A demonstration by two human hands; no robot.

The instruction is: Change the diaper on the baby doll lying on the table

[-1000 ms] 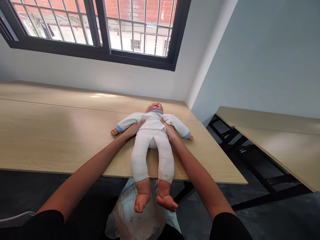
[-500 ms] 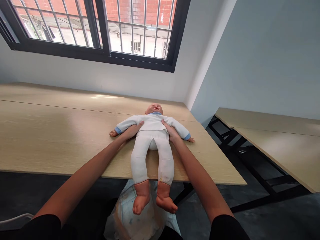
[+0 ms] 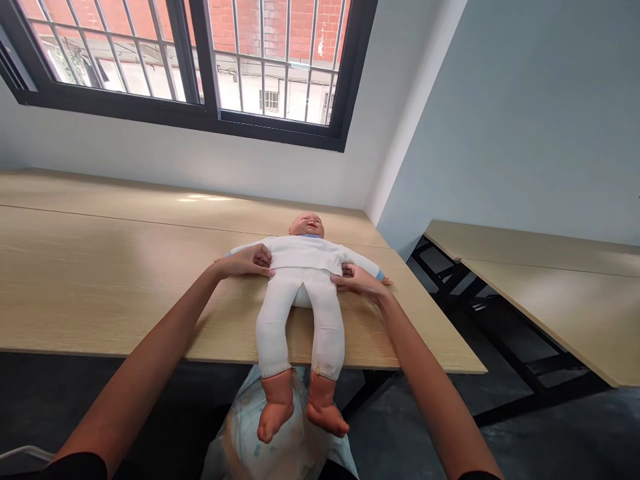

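A baby doll (image 3: 303, 280) in a white suit with blue cuffs lies on its back on the light wooden table (image 3: 100, 280), head toward the window. Its bare feet hang over the table's near edge. My left hand (image 3: 247, 261) grips the doll's waist on the left side, fingers curled on the white cloth at the hem of the top. My right hand (image 3: 357, 280) grips the waist on the right side the same way, covering part of the doll's right sleeve.
A pale printed cloth or diaper (image 3: 260, 440) lies on my lap below the doll's feet. A second wooden table (image 3: 550, 273) stands to the right across a gap with black frame legs. A barred window (image 3: 200, 60) is above the far wall.
Both hands have slid from under the doll's arms down to its waist and turned inward to grip the cloth. The doll has shifted slightly toward me.
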